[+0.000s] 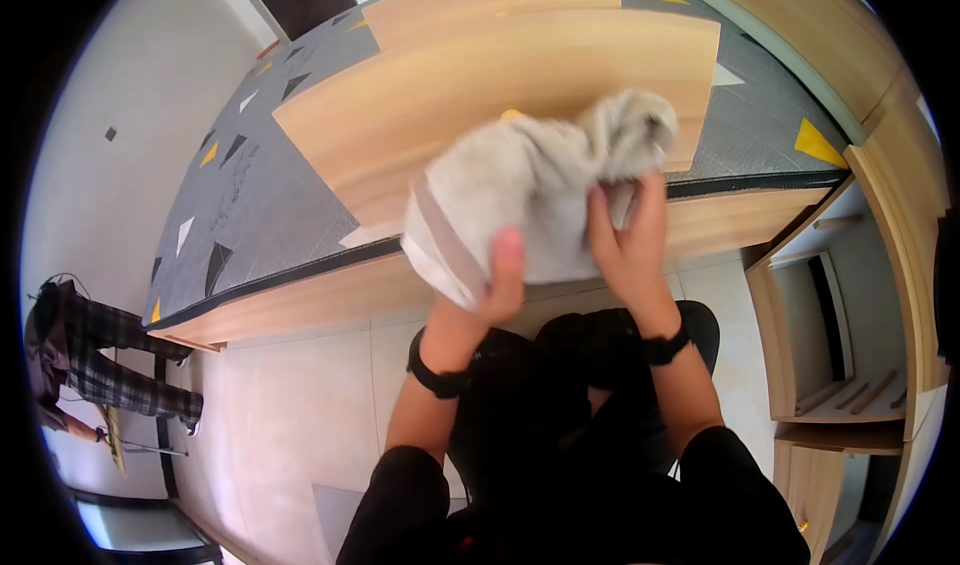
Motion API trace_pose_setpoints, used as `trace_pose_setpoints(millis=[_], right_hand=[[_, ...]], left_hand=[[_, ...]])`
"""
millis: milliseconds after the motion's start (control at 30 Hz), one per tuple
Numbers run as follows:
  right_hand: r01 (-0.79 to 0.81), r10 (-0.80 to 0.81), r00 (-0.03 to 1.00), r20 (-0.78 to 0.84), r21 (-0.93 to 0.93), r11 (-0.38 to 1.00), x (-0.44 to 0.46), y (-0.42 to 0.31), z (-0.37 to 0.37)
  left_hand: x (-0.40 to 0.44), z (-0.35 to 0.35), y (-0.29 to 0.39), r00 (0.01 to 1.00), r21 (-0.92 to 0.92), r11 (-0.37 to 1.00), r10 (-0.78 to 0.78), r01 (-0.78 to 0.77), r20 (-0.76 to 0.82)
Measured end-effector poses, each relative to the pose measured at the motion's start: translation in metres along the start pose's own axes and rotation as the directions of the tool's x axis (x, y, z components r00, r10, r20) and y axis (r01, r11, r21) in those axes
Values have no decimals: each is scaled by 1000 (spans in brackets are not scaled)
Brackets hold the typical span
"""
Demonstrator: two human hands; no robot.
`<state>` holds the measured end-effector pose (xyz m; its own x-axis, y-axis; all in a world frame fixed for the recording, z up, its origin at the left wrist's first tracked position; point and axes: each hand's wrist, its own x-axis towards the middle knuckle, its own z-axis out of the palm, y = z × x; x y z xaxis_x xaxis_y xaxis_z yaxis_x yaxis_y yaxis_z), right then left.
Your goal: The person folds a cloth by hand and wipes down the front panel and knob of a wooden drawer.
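A light grey-white cloth (480, 180) with a pale brownish stripe is held up before me, bunched at its upper right end and slightly blurred. My left hand (492, 283) grips its lower left part, thumb on top and the other fingers hidden beneath. On the right side, my right hand (635, 227) is closed on the fabric with thumb and fingers. Behind the cloth lies a light wooden board (400, 115), partly covered by it. A small yellow-orange spot (512, 115) shows at the cloth's upper edge.
The boards rest on a grey patterned mattress (240, 215) in a wooden frame. Another board (490, 0) lies farther back. Open wooden shelving (790, 315) stands at the right. At the far left is another person in plaid trousers (130, 360).
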<state>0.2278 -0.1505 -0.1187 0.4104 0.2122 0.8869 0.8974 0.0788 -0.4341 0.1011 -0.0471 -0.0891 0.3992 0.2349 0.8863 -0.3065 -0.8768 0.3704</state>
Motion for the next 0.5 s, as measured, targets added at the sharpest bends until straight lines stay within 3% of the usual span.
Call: trace_pose_setpoints(millis=[33,100,167,267,400,467,500], right_hand=[[10,-10,1000,-3,-4,1000,17,-2,8],[-60,27,989,143,229,972,41,-9,28],[-93,62,988,139,233,968,46,-8,42],[-189,159,978,131,255,948,27,3,58],[-184,175,978,113,69,981,-6,14,65],[-8,15,997,78,-88,996,-18,13,68],[-16,24,996,90,-86,996,-22,13,69]], left_hand=[[12,2,-5,981,-202,972,-145,116,-131],[40,7,-26,988,-156,986,-87,67,-125],[44,10,-36,993,-101,994,-45,34,-109],[24,21,-55,957,-217,972,-146,92,-251],[-22,25,-63,966,-166,971,-200,173,-163],[-35,28,-58,974,-29,991,-135,132,-182],[-39,29,-57,972,-26,989,-149,147,-180]])
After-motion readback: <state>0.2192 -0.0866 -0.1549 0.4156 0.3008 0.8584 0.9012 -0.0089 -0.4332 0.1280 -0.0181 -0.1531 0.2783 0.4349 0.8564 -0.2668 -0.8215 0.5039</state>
